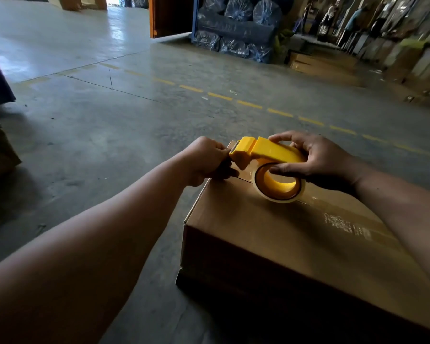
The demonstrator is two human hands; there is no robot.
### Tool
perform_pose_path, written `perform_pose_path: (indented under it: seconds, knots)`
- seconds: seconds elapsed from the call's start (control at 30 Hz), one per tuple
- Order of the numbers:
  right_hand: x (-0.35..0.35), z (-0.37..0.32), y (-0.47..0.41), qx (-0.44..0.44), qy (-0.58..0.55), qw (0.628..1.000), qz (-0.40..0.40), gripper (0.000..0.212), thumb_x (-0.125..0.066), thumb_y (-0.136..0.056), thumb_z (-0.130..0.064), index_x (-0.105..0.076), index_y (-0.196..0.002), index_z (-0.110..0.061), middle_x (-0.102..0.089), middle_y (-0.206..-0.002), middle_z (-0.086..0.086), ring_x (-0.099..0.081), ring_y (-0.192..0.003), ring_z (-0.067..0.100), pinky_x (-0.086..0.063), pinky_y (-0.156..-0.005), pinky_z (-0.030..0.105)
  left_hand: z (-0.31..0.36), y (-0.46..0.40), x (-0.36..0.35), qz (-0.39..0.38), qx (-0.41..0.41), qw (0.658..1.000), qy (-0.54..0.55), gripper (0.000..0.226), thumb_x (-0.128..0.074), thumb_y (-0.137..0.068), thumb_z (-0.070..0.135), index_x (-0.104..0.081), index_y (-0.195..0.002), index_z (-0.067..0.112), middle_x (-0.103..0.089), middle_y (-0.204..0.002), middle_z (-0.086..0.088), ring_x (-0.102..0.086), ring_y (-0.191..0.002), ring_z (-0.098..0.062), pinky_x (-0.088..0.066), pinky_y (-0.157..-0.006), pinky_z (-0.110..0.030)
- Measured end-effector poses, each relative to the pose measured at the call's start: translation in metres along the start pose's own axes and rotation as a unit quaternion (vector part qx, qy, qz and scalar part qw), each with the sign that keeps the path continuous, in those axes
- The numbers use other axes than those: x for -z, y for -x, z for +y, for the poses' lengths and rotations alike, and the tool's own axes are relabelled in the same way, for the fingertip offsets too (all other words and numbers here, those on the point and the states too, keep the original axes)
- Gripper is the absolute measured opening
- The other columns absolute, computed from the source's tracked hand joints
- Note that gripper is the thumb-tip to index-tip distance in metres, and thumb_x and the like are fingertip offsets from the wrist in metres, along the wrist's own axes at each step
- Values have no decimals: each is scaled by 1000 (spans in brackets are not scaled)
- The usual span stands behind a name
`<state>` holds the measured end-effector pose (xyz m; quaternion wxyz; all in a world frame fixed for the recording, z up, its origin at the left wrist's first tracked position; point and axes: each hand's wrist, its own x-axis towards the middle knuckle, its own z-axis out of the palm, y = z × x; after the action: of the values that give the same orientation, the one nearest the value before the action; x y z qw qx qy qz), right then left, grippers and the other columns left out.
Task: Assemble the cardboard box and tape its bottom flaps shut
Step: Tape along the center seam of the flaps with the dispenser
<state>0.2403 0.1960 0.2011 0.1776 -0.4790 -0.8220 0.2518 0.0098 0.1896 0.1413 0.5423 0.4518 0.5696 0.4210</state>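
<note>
Holding yellow tape dispenser (pixel 271 151) over faintly printed, unreadable box (pixel 271 234)

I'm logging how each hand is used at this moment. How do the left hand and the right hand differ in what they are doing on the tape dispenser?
The left hand is closed at the toothed cutter end of the yellow tape dispenser, past the far edge of the cardboard box; the right hand wraps the handle above the tape roll. The left fingers are pinched tight, the right ones spread wider. Both touch the dispenser.
</note>
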Motion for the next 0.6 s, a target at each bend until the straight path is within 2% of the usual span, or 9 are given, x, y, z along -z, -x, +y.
perform_pose_path:
  seconds: [0.1, 0.2, 0.33, 0.43, 0.5, 0.6]
  knots:
    - [6, -3, -2, -2, 1, 1000, -3, 67, -76, -63, -49, -53, -125, -43, -51, -99, -21, -53, -83, 1, -39, -63, 15, 7, 0, 1, 14, -23, 999, -30, 24, -59, -98, 19, -68, -91, -1, -68, -73, -12, -75, -72, -25, -61, -78, -41]
    - [16, -2, 0, -9, 8, 1000, -15, 67, -76, -63, -49, -53, -125, -44, -53, -98, -18, -54, -78, 4, -39, -60, 15, 9, 0, 7, 24, -33, 998, -43, 26, -61, -96, 24, -69, -90, 1, -64, -74, -10, -73, -65, -22, -62, -74, -39]
    - [28, 8, 9, -26, 31, 999, -32, 67, -75, -61, -53, -53, -124, -47, -53, -106, -20, -55, -88, 8, -41, -66, 22, 0, -1, 15, 26, -28, 997, -72, 26, -61, -97, 25, -69, -91, 1, -61, -73, -9, -70, -61, -19, -62, -72, -38]
    - [39, 20, 20, -51, 43, 998, -19, 66, -75, -61, -59, -55, -123, -49, -51, -108, -24, -54, -91, 6, -42, -68, 22, -8, -4, 29, 59, -27, 994, -86, 26, -60, -97, 24, -69, -88, 1, -57, -72, -9, -65, -55, -16, -61, -69, -36]
    - [46, 28, 30, -64, 50, 996, -21, 70, -73, -54, -72, -56, -119, -52, -51, -107, -26, -53, -91, 5, -41, -69, 21, -14, -4, 38, 67, -10, 993, -99, 26, -61, -97, 24, -69, -89, 1, -56, -72, -9, -63, -55, -16, -60, -64, -32]
    - [49, 36, 35, -75, 57, 995, -34, 79, -68, -41, -77, -56, -117, -56, -53, -110, -25, -53, -95, 5, -43, -74, 24, -20, -4, 42, 58, 8, 992, -113, 26, -62, -96, 24, -69, -89, 0, -56, -72, -9, -63, -56, -17, -59, -63, -32]
